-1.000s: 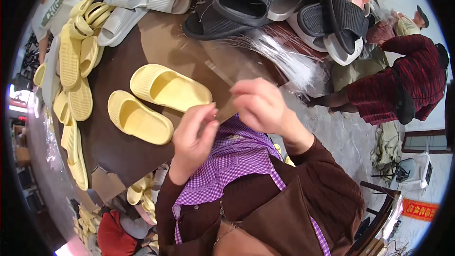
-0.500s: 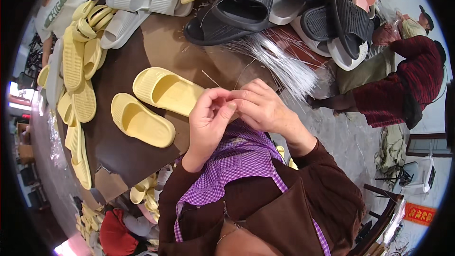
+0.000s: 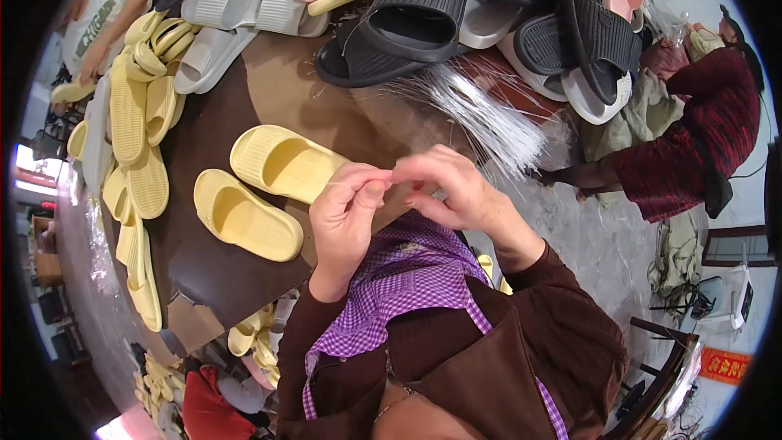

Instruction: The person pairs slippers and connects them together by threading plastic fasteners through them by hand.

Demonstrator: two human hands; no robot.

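My left hand point(image 3: 346, 216) is closed in a pinch, thumb against forefinger, on what looks like a thin pale strand; most of it is too fine to follow. Touching or almost touching those fingertips is the bent forefinger of my right hand point(image 3: 456, 191), slightly blurred. The right thumb stands apart below it, and nothing shows in that hand. Just left of my hands, a yellow slide sandal point(image 3: 285, 161) lies on the brown tabletop point(image 3: 183, 248), its near end partly behind my left hand. A second yellow sandal point(image 3: 247, 216) lies beside it, nearer to me.
White plastic strands point(image 3: 489, 118) fan out at the table's right edge. Black sandals point(image 3: 419, 12) pile up at the back, with grey sandals point(image 3: 252, 4) to their left. More yellow sandals point(image 3: 129, 110) line the left edge. Other people stand at far left and right.
My right hand has opened its grip, its thumb moving away from the forefinger. My left hand has shifted slightly left and down. The long strand seen above my hands no longer shows there.
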